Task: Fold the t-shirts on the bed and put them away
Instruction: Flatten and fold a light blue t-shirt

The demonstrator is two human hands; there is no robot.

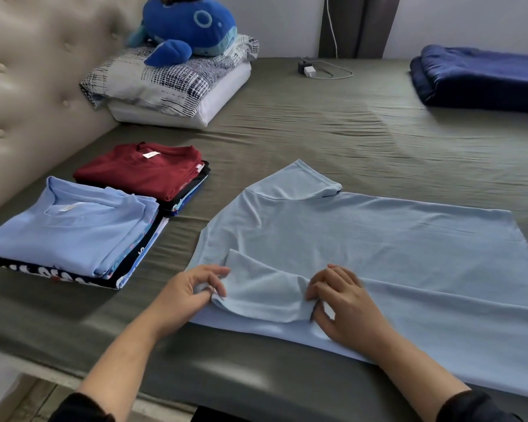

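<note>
A pale blue t-shirt (363,248) lies spread flat on the near part of the bed (333,141), its body running off to the right and its far sleeve pointing up toward the middle of the mattress; the near sleeve is folded in over the chest. The left hand (192,287) pinches the left corner of that folded sleeve between curled fingers and thumb; the right hand (342,303) grips the sleeve's right end the same way, fingers bent into the cloth; both forearms reach in from dark sleeves at the bottom edge.

To the left of the shirt, well apart from it, stand two piles of folded shirts: a near pile (73,239) topped by a light blue one, and just behind it a far pile (147,172) topped by a dark red one; both sit beside the padded headboard (37,62). Farther back a patterned pillow (165,77) carries a blue plush whale (189,25); a white charger (310,70) with its cable lies near the wall; a folded navy blanket (482,77) rests at the far right.
</note>
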